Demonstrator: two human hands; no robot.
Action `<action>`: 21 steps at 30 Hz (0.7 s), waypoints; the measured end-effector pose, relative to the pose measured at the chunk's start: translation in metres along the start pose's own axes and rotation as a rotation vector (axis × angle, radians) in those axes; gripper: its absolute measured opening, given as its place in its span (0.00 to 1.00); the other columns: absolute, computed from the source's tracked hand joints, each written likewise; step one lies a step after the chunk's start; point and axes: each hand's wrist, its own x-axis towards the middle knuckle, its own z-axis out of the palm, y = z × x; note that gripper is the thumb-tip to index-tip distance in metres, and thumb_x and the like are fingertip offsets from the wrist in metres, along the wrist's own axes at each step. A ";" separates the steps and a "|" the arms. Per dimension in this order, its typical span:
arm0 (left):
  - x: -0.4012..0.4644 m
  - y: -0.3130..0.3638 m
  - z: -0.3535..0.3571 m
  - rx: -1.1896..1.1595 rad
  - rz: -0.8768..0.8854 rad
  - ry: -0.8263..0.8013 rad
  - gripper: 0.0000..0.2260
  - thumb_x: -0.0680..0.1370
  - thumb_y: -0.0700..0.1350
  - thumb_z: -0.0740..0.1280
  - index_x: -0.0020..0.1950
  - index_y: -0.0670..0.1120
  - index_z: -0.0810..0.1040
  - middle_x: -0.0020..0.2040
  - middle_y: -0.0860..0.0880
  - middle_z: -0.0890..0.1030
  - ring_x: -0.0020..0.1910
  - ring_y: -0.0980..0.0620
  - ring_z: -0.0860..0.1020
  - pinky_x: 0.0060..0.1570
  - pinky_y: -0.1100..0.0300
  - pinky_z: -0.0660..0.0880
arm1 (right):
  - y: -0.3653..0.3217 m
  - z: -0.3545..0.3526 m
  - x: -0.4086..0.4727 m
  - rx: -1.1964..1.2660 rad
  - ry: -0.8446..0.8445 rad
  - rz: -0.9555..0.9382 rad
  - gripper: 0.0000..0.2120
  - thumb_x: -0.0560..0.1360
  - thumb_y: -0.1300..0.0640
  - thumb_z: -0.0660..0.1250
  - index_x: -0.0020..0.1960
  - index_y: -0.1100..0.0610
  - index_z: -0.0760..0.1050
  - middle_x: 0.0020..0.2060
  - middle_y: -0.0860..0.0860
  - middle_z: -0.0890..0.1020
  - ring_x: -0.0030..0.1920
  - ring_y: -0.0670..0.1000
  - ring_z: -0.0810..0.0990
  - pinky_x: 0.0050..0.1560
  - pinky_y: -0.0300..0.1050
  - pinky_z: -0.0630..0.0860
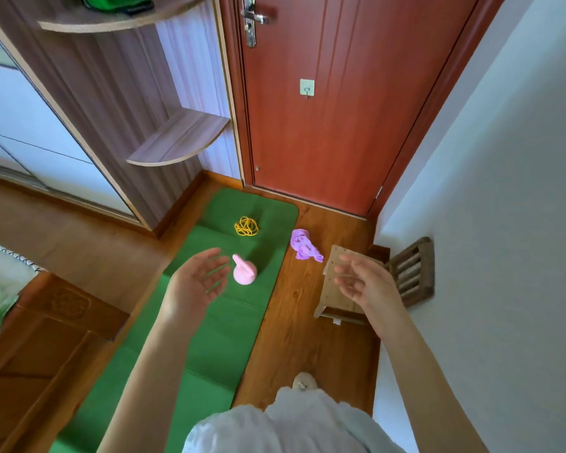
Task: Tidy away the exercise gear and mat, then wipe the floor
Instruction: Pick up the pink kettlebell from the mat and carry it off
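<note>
- The green exercise mat (209,338) lies flat on the wooden floor (301,338), running from under the person's arms out to the foot of the red door (324,109); it is unrolled, with fold creases across it.
- A small pink kettlebell (244,271) stands on the mat just beyond and beside the fingertips of the left hand (195,282), apart from it.
- A coiled yellow skipping rope (246,226) lies on the mat further out past the kettlebell, near the mat's far end.
- A crumpled purple cloth (303,246) lies on the bare floor just off the mat's edge, between the two hands and beyond them.
- The left hand hangs over the mat, palm turned up and inward, fingers spread and loose, holding nothing.
- The right hand (363,282) hangs in the air over a small pale wooden stool (335,289), fingers relaxed and slightly bent, holding nothing.
- Past the right hand, a dark slatted wooden rack (412,273) leans against the white wall (504,223).
- On the left hand's outer side stands a carved wooden bed frame (46,338), and further out a wardrobe with rounded corner shelves (180,138).
- Below the arms show the person's white garment (275,426) and one pale slipper (304,382) on the floor.
</note>
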 end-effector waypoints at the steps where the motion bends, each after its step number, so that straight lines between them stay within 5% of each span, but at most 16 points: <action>1: 0.008 0.002 0.007 -0.030 -0.010 0.024 0.11 0.80 0.40 0.55 0.47 0.45 0.76 0.43 0.46 0.79 0.43 0.51 0.77 0.45 0.59 0.71 | -0.008 0.000 0.015 -0.011 -0.008 0.010 0.08 0.77 0.58 0.65 0.53 0.59 0.78 0.45 0.56 0.81 0.44 0.52 0.81 0.48 0.44 0.78; 8: 0.057 0.004 0.023 -0.098 -0.033 0.131 0.13 0.80 0.38 0.53 0.47 0.45 0.76 0.33 0.51 0.83 0.38 0.54 0.80 0.45 0.60 0.72 | -0.050 0.010 0.095 -0.074 -0.064 0.075 0.10 0.76 0.60 0.65 0.55 0.62 0.77 0.45 0.57 0.82 0.44 0.53 0.81 0.51 0.47 0.77; 12: 0.090 0.009 0.023 -0.126 -0.061 0.176 0.13 0.80 0.39 0.53 0.47 0.45 0.77 0.34 0.51 0.83 0.34 0.55 0.81 0.36 0.65 0.77 | -0.062 0.028 0.137 -0.091 -0.103 0.085 0.09 0.77 0.62 0.63 0.55 0.62 0.77 0.45 0.57 0.81 0.42 0.52 0.80 0.45 0.44 0.77; 15: 0.121 0.018 0.020 -0.202 -0.131 0.182 0.20 0.80 0.40 0.54 0.38 0.46 0.84 0.35 0.50 0.84 0.33 0.55 0.83 0.32 0.65 0.78 | -0.069 0.048 0.171 -0.102 -0.124 0.088 0.09 0.77 0.63 0.61 0.55 0.61 0.77 0.43 0.56 0.81 0.40 0.51 0.80 0.41 0.41 0.76; 18: 0.157 0.031 0.020 -0.227 -0.155 0.213 0.24 0.80 0.41 0.55 0.30 0.47 0.85 0.35 0.50 0.84 0.40 0.52 0.81 0.41 0.60 0.77 | -0.077 0.072 0.205 -0.144 -0.174 0.078 0.10 0.79 0.63 0.58 0.49 0.57 0.78 0.42 0.54 0.81 0.40 0.50 0.79 0.41 0.41 0.76; 21: 0.194 0.048 0.022 -0.259 -0.138 0.231 0.22 0.80 0.40 0.55 0.33 0.45 0.85 0.34 0.49 0.84 0.45 0.50 0.77 0.46 0.59 0.71 | -0.080 0.099 0.236 -0.173 -0.214 0.088 0.11 0.79 0.63 0.58 0.48 0.56 0.79 0.41 0.53 0.81 0.41 0.50 0.80 0.40 0.41 0.74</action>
